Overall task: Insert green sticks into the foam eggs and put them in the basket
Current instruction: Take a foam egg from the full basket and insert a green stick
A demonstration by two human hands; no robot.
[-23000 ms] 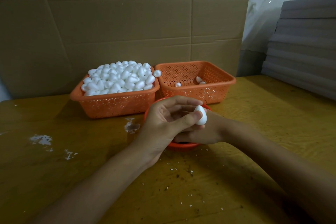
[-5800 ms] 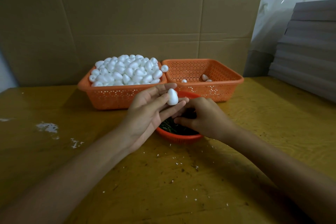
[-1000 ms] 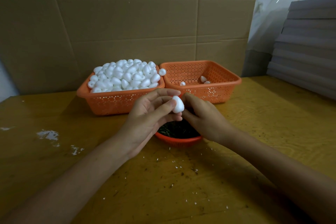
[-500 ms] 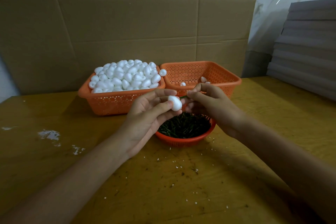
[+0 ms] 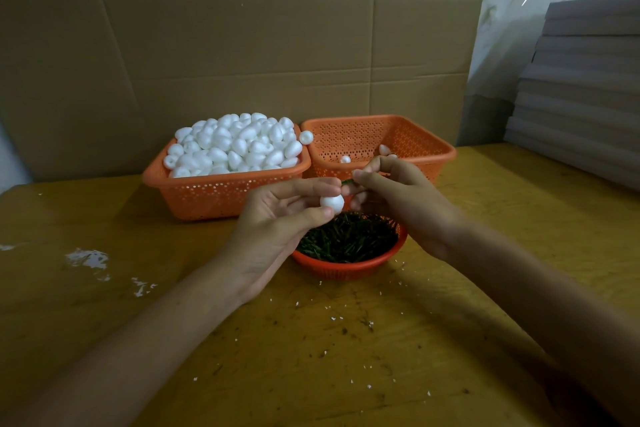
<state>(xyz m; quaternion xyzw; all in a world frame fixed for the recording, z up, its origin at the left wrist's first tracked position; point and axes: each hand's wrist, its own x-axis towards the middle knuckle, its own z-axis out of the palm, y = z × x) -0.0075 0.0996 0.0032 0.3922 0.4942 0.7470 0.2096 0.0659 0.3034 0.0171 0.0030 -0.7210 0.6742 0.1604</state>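
Observation:
My left hand (image 5: 277, 222) pinches a white foam egg (image 5: 331, 203) between thumb and fingers, above a round red bowl (image 5: 346, 265) full of green sticks (image 5: 349, 236). My right hand (image 5: 398, 198) pinches a green stick (image 5: 347, 181) whose tip shows just above the egg. Behind, the left orange basket (image 5: 221, 194) is heaped with white foam eggs (image 5: 235, 146). The right orange basket (image 5: 415, 146) holds a few eggs (image 5: 345, 159).
Cardboard sheets (image 5: 242, 45) stand behind the baskets. A stack of grey boards (image 5: 581, 90) lies at the right. White foam crumbs (image 5: 86, 258) and dark specks litter the yellow wooden table (image 5: 346, 340).
My right hand has risen out of the stick bowl with a green stick and brought it to the egg. My left hand stays in place holding the egg.

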